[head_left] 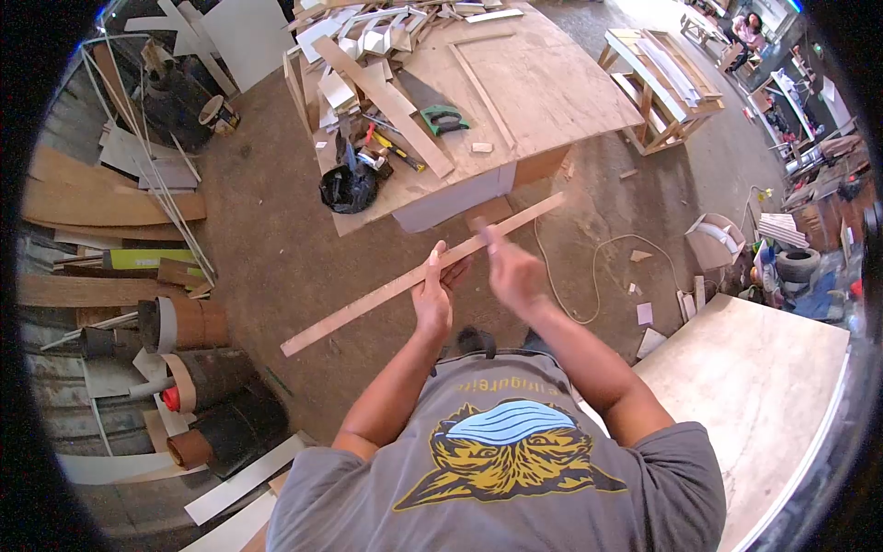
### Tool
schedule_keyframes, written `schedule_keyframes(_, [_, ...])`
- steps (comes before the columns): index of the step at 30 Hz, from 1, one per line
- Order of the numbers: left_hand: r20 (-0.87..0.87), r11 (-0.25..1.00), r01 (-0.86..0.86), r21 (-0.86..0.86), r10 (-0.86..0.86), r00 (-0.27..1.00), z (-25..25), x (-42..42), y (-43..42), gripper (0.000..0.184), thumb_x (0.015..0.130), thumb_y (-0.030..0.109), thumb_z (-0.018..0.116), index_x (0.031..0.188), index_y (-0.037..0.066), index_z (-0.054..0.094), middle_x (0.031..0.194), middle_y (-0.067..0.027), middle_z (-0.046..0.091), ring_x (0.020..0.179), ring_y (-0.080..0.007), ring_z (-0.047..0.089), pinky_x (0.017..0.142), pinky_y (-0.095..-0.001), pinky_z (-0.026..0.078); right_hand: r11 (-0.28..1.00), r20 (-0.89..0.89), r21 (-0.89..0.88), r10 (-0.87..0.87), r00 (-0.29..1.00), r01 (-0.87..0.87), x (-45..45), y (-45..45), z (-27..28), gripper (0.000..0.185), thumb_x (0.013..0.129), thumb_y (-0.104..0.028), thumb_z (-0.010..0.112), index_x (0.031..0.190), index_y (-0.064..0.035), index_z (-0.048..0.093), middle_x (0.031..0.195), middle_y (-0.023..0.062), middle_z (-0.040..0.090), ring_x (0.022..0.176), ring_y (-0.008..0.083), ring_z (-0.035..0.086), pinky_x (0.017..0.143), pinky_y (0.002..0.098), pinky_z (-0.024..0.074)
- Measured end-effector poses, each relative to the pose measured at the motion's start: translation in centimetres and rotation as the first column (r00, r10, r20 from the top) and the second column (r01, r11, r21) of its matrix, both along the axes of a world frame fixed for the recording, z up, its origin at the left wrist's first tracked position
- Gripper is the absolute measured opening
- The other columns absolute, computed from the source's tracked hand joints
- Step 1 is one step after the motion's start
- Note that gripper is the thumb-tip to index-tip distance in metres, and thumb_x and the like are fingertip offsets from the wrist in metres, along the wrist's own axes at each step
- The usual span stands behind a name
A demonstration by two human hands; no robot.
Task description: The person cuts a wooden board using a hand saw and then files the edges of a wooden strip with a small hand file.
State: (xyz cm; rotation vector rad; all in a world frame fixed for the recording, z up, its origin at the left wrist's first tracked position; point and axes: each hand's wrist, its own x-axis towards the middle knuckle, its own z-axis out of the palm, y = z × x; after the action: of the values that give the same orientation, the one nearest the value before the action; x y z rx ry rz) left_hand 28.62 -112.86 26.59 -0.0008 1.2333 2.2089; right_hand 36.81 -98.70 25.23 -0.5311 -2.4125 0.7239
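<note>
A long, narrow wooden strip (368, 304) slants across the view in front of my chest, its left end lower than its right. My left hand (436, 287) holds it near the middle, with the thumb on top and the fingers beneath. My right hand (511, 269) is at the strip's right half, its fingers closed and blurred by motion. A small brownish piece shows at its fingertips, too blurred to name.
Ahead stands a plywood-topped table (552, 87) with wood scraps, a green-handled saw (445, 119) and a black bag (349, 188). A cord (598, 267) lies on the floor. Rolls and boards line the left; a pale panel (745, 396) is at right. A person (747, 35) sits far off.
</note>
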Motion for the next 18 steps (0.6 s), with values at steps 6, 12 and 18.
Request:
schedule_keyframes(6, [-0.040, 0.985, 0.072, -0.155, -0.079, 0.996, -3.3, -0.6, -0.3, 0.051, 0.112, 0.030, 0.048, 0.150, -0.003, 0.046, 0.133, -0.0161, 0.063, 0.124, -0.0339, 0.064, 0.107, -0.0462, 0.053, 0.974, -0.029, -0.001, 0.227, 0.973, -0.227, 0.4, -4.3, 0.6, 0.047, 0.098, -0.009, 0.058, 0.145, -0.0133, 0.059, 0.098, 0.0179, 0.075, 0.080, 0.0337, 0.074, 0.070, 0.0416, 0.0589])
schedule_keyframes(12, [-0.121, 0.998, 0.048, -0.029, -0.051, 0.991, -1.7, -0.1, -0.3, 0.053, 0.110, 0.036, 0.050, 0.148, -0.001, 0.051, 0.151, -0.0167, 0.052, 0.128, -0.0284, 0.061, 0.111, -0.0447, 0.050, 0.997, 0.153, 0.017, -0.071, 0.986, 0.070, -0.8, 1.2, 0.2, 0.043, 0.098, -0.009, 0.056, 0.141, -0.0100, 0.062, 0.093, 0.0164, 0.075, 0.076, 0.0314, 0.073, 0.067, 0.0425, 0.0585])
schedule_keyframes(18, [-0.075, 0.999, 0.015, -0.031, -0.017, 0.997, -3.1, -0.7, 0.2, 0.056, 0.112, 0.036, 0.046, 0.151, -0.003, 0.045, 0.143, -0.0171, 0.058, 0.125, -0.0341, 0.064, 0.109, -0.0456, 0.051, 0.988, 0.096, 0.125, 0.074, 0.993, -0.086, -1.2, 0.0, -0.7, 0.041, 0.104, -0.013, 0.048, 0.144, -0.0110, 0.059, 0.102, 0.0144, 0.076, 0.082, 0.0327, 0.074, 0.073, 0.0462, 0.0589])
